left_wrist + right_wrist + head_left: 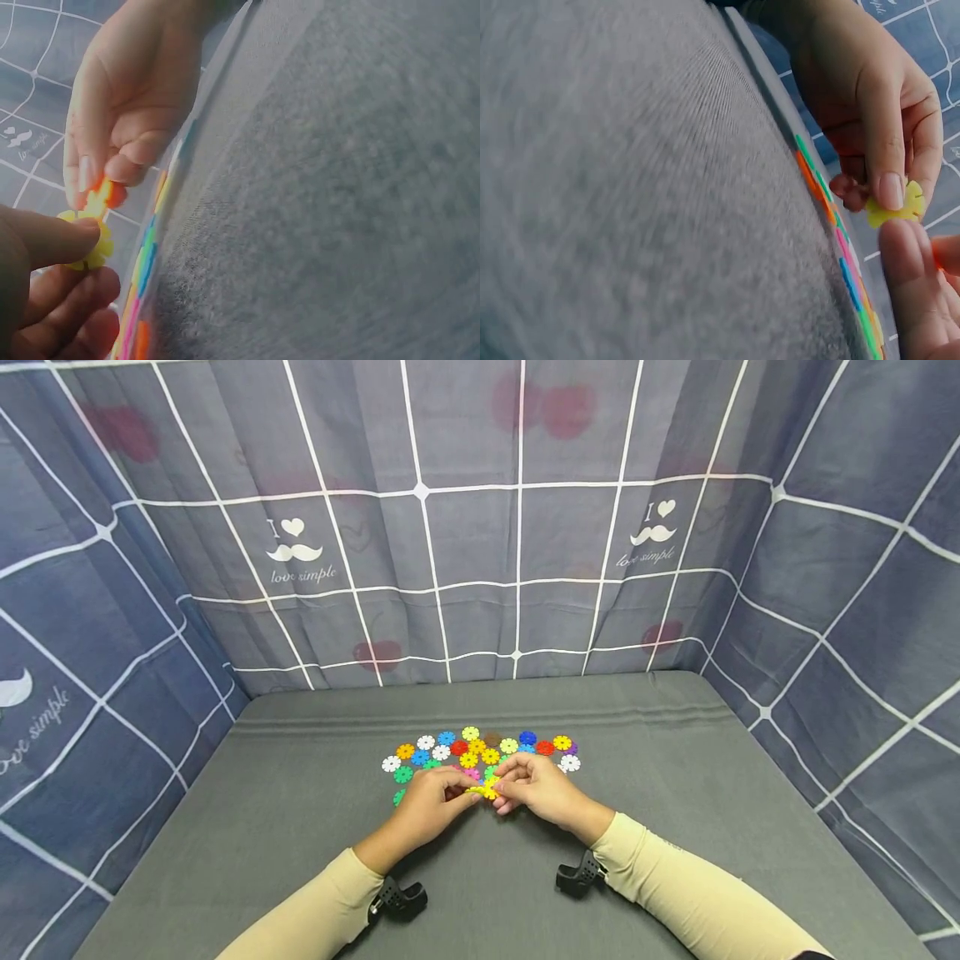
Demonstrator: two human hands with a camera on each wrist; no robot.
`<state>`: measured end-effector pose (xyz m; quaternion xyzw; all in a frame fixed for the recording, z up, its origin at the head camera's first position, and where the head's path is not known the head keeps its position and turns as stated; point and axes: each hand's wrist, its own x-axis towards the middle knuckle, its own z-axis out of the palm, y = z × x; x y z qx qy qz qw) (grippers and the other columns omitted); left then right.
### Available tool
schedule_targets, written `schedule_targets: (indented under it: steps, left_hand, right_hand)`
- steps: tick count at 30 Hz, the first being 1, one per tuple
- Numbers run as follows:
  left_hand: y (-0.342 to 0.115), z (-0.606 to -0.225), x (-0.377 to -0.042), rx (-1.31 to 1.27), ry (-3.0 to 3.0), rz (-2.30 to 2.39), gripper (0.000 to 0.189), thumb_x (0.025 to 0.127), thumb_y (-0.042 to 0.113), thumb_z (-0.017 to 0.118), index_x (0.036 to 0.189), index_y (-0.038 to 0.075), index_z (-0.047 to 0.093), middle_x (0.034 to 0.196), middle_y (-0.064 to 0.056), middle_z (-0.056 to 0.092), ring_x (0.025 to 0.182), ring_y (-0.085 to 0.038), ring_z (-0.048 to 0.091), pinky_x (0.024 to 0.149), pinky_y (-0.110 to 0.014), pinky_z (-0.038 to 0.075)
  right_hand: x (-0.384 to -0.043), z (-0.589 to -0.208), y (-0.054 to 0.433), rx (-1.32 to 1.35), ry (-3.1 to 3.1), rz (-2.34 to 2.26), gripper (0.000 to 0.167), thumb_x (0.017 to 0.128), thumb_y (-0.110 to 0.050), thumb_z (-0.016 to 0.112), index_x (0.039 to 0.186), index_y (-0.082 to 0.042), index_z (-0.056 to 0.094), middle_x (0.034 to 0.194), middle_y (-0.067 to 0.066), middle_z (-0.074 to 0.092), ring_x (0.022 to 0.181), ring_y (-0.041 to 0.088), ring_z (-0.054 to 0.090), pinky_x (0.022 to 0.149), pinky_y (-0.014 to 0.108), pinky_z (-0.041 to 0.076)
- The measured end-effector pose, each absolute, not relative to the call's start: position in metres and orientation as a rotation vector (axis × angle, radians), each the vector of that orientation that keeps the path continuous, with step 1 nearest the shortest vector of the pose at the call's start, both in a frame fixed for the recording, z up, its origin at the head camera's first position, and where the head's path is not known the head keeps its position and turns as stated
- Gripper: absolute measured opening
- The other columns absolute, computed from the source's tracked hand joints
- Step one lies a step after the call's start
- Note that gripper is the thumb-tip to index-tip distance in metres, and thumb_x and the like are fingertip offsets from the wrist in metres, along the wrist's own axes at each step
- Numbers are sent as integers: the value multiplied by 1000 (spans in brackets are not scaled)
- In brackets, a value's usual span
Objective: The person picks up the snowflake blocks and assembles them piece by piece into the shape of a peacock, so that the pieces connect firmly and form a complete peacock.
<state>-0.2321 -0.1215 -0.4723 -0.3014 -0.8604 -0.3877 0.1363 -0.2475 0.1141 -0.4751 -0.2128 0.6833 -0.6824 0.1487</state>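
My left hand (431, 802) pinches a pale yellow snowflake disc (88, 240) between thumb and fingers; the disc is flat, plastic and notched round its rim. My right hand (542, 789) pinches a deeper, orange-yellow snowflake disc (100, 196). Both discs meet edge to edge between the fingertips, close over the near side of the spread of discs. In the right wrist view the right thumb (904, 255) hides most of the orange-yellow one, while the pale yellow disc (900, 206) shows beside the left thumb.
Several loose discs in many colours lie spread on the grey cloth-covered table (495, 893) just beyond the hands, among them a white disc (391, 764), a red disc (545, 747) and a brown disc (491, 739). A checked curtain (472, 543) closes off the back and sides.
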Motion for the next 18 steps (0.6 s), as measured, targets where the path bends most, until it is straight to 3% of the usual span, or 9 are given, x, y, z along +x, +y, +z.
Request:
schedule_targets:
  steps: [8,18]
  left_hand:
    - [-121,-468,-229,-815,-2385,-1241,19,83,2,90,99,2,81,89,2,77,72,-7,69,64,-28,59]
    - [-116,-467,-225,-812,-2230,-1284,16,80,4,93,93,5,82,88,2,79,73,-6,72,62,-23,59]
  right_hand:
    - [-243,-472,113,-564,1872,-2158,22,98,8,66,116,19,59,95,26,71,79,30,76,74,46,63]
    - [-235,-468,108,-512,1730,-2288,16,98,11,63,112,17,59,91,21,72,75,24,76,73,43,63]
